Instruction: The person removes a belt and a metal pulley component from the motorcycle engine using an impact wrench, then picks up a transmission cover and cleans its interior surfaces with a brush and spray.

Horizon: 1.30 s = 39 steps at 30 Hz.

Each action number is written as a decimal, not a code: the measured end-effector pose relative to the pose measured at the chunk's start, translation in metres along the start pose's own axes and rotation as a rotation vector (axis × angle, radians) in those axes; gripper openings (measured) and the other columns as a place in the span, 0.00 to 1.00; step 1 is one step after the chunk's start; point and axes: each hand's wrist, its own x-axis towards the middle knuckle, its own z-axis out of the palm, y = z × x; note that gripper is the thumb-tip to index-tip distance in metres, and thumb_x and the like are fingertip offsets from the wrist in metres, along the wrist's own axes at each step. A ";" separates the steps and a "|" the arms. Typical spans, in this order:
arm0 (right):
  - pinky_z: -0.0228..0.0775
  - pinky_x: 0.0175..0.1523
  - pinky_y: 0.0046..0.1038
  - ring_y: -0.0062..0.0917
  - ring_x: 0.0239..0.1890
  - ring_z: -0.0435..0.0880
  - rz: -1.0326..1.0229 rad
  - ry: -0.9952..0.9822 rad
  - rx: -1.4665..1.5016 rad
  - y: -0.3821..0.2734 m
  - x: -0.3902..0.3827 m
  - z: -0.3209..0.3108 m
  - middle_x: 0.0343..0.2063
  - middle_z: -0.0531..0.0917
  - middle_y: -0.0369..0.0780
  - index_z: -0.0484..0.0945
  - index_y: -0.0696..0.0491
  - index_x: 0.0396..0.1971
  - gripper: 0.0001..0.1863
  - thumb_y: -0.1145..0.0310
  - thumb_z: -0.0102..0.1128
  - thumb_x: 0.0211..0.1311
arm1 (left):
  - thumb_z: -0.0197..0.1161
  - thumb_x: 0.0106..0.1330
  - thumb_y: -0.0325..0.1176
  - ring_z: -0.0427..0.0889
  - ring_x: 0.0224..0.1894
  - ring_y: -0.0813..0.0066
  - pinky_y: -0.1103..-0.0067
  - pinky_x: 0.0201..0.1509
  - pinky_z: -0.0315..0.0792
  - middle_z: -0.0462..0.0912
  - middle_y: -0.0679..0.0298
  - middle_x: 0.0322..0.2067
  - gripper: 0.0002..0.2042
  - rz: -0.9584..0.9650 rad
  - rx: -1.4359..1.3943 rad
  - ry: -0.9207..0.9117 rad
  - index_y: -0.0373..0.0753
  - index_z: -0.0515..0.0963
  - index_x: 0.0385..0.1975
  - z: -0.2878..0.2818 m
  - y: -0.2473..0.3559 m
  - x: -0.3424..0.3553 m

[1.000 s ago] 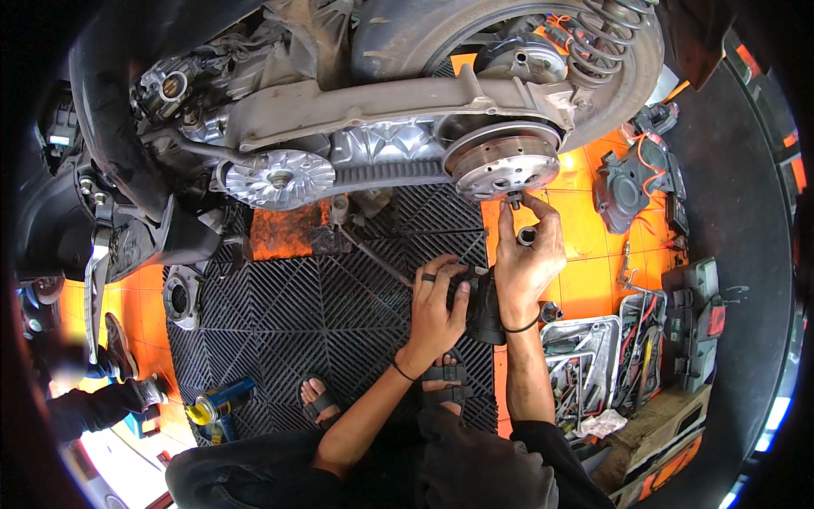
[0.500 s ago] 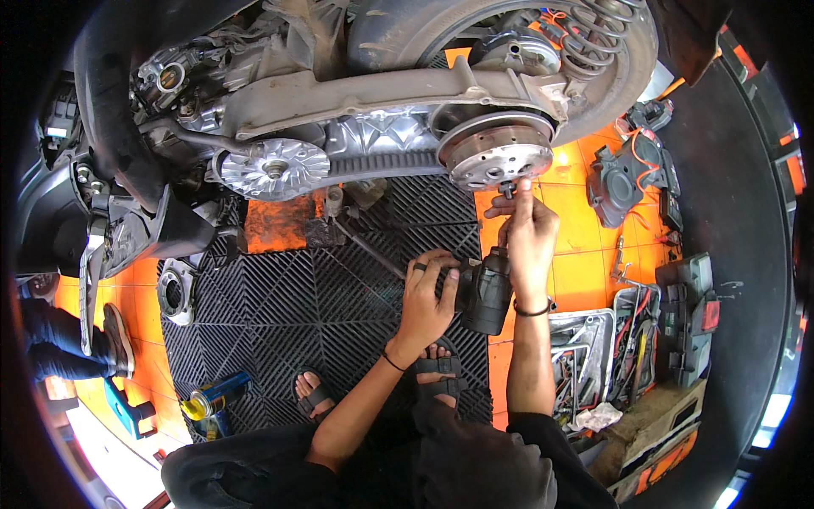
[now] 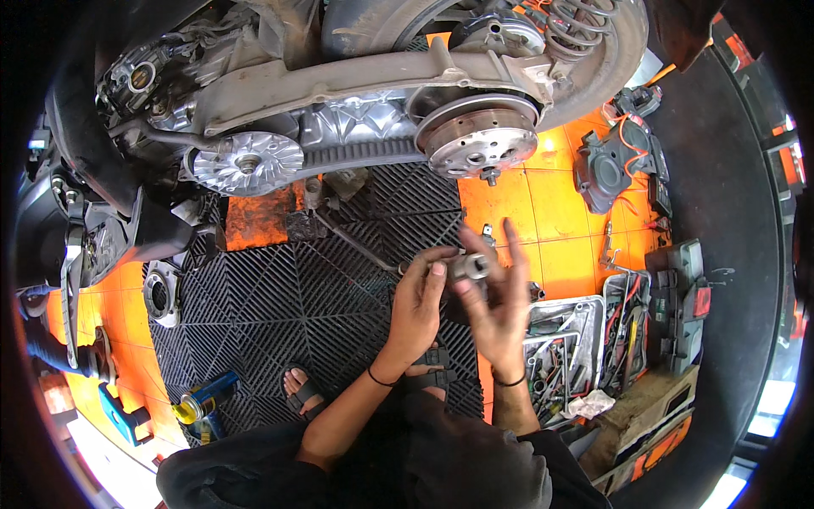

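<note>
My left hand (image 3: 415,301) is closed on a steel socket (image 3: 469,267) at its fingertips. My right hand (image 3: 500,314) is beside the socket, blurred, with fingers spread; whether it touches the socket is unclear. A black power tool (image 3: 458,316) is mostly hidden behind my hands. Above them hangs a scooter's drive housing (image 3: 339,76), with a round steel clutch drum (image 3: 479,148) and a bolt (image 3: 489,176) protruding from its centre, a finned pulley (image 3: 246,165) and a toothed belt (image 3: 356,154).
A metal tray of tools (image 3: 564,335) and a grey case (image 3: 674,288) lie at right, below a removed cover (image 3: 602,170). A spray can (image 3: 208,397) and metal ring (image 3: 161,293) are at left. Another person's leg (image 3: 64,356) shows at far left.
My right hand has left the bolt at the drum, moved down and spread its fingers. A steel socket now shows in my left hand's fingers, in front of the black tool.
</note>
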 end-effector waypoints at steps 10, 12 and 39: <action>0.71 0.60 0.34 0.29 0.51 0.80 -0.050 0.723 -0.238 0.073 -0.017 -0.064 0.47 0.81 0.45 0.66 0.61 0.61 0.17 0.71 0.44 0.77 | 0.53 0.76 0.55 0.58 0.16 0.89 0.87 0.19 0.53 0.65 0.76 0.19 0.23 -0.373 -0.261 0.162 0.38 0.75 0.34 -0.054 0.011 0.024; 0.70 0.62 0.33 0.31 0.53 0.80 0.178 0.452 -0.509 0.097 -0.028 -0.075 0.48 0.80 0.43 0.67 0.62 0.59 0.19 0.84 0.45 0.70 | 0.55 0.76 0.54 0.58 0.16 0.90 0.87 0.19 0.53 0.65 0.76 0.18 0.21 -0.398 -0.320 0.226 0.38 0.76 0.34 -0.059 0.010 0.027; 0.76 0.52 0.32 0.30 0.47 0.83 0.496 -0.303 0.263 0.103 -0.070 0.011 0.49 0.82 0.41 0.73 0.55 0.59 0.20 0.71 0.58 0.68 | 0.50 0.74 0.39 0.73 0.25 0.74 0.73 0.34 0.68 0.76 0.63 0.21 0.20 -0.178 0.318 0.116 0.28 0.75 0.26 -0.094 0.027 0.029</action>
